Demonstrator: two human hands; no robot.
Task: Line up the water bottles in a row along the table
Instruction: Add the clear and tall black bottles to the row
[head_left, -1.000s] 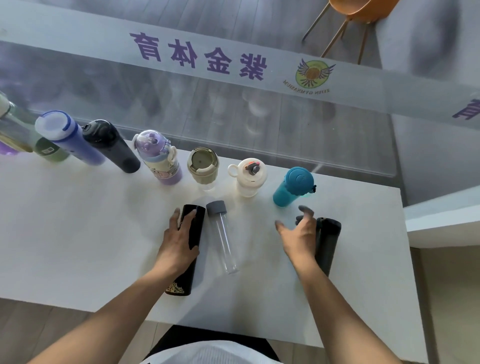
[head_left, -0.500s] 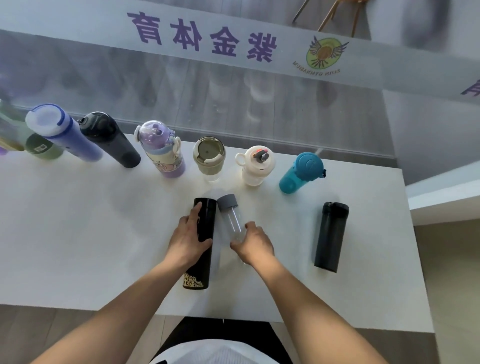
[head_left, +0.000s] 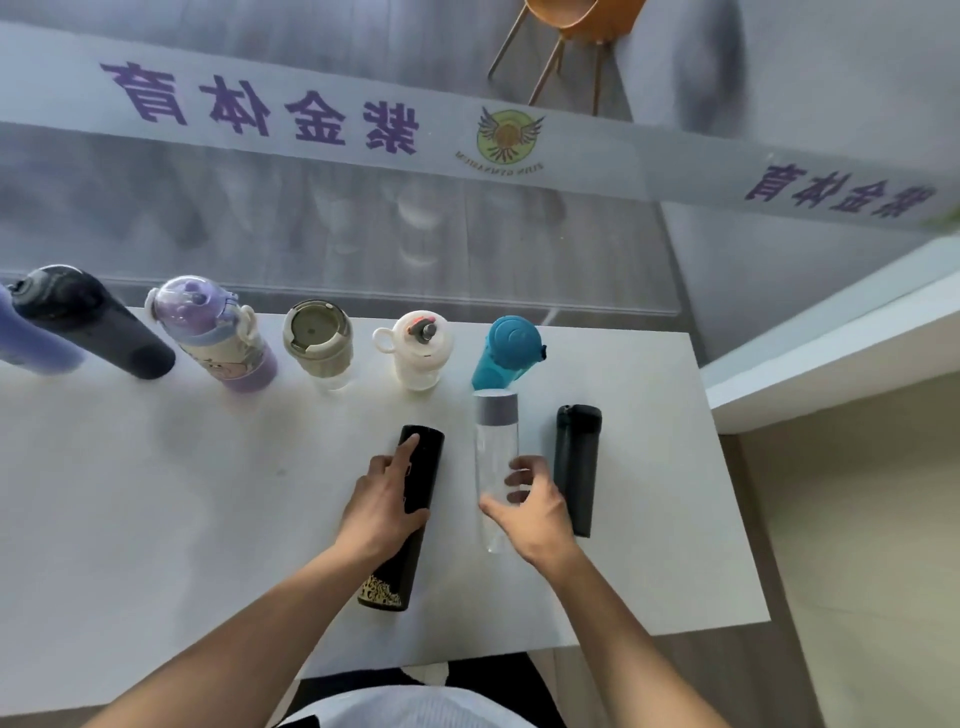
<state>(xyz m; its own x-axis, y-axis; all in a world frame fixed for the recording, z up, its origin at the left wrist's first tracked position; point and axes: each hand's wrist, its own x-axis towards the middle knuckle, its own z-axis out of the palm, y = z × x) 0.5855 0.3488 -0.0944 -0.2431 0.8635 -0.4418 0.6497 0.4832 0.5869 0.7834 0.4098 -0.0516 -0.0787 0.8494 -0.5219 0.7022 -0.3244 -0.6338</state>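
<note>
Six bottles stand in a row along the far edge of the white table (head_left: 156, 519), and I count them from the left: a lilac bottle (head_left: 31, 348) cut by the frame edge, a dark navy bottle (head_left: 93, 322), a purple child's bottle (head_left: 218, 338) with a domed lid, a beige cup (head_left: 318, 343), a white bottle (head_left: 420, 353) with a ring handle, and a teal bottle (head_left: 501, 353). Nearer to me, three more lie on their sides, caps pointing away. My left hand (head_left: 387, 499) is wrapped over the middle of the black patterned bottle (head_left: 400, 561), thumb on its right side, forefinger stretched along its top toward the cap. Just right of it, my right hand (head_left: 530, 512) grips the clear bottle (head_left: 496, 447) with the grey cap near its lower half, fingers curled around the far side, thumb on the near side. The plain black flask (head_left: 577, 467) lies just beside that hand, untouched as far as I can tell.
</note>
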